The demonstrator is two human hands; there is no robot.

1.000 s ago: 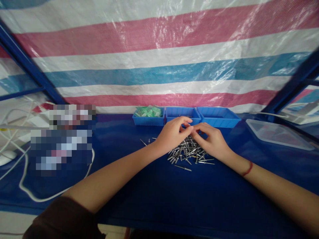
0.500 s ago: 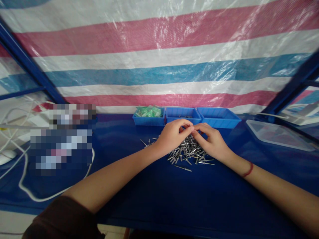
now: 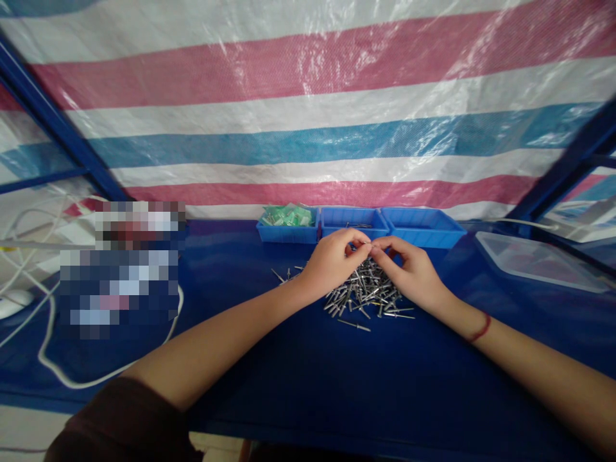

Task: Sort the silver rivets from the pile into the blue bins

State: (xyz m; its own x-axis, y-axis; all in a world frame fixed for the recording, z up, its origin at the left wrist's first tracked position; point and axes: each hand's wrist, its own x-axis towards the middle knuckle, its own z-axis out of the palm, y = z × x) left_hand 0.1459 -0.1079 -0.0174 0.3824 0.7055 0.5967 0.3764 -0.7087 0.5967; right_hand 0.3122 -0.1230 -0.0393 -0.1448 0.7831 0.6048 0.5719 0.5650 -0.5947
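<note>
Both hands meet fingertip to fingertip over a heap of silver pop rivets (image 3: 368, 289) on the blue table. My left hand (image 3: 334, 260) pinches with thumb and forefinger; whatever lies between the tips is too small to make out. Opposite it, my right hand (image 3: 408, 266) is closed in the same kind of pinch, its tips touching or nearly touching the left ones. One loose rivet (image 3: 355, 325) lies in front of the heap, and a few more (image 3: 279, 276) stick out left of my left hand. The hands cover the heap's far side.
Behind the hands stand three blue bins: one with green packets (image 3: 287, 216), a middle bin (image 3: 353, 218) with some rivets, and a right-hand bin (image 3: 421, 224). A clear plastic lid (image 3: 534, 260) lies to the right. White cables (image 3: 48, 346) loop over the table's left side.
The right fingertips have shifted very slightly, and the left hand has edged a little to the left. Both remain pinched together over the rivets.
</note>
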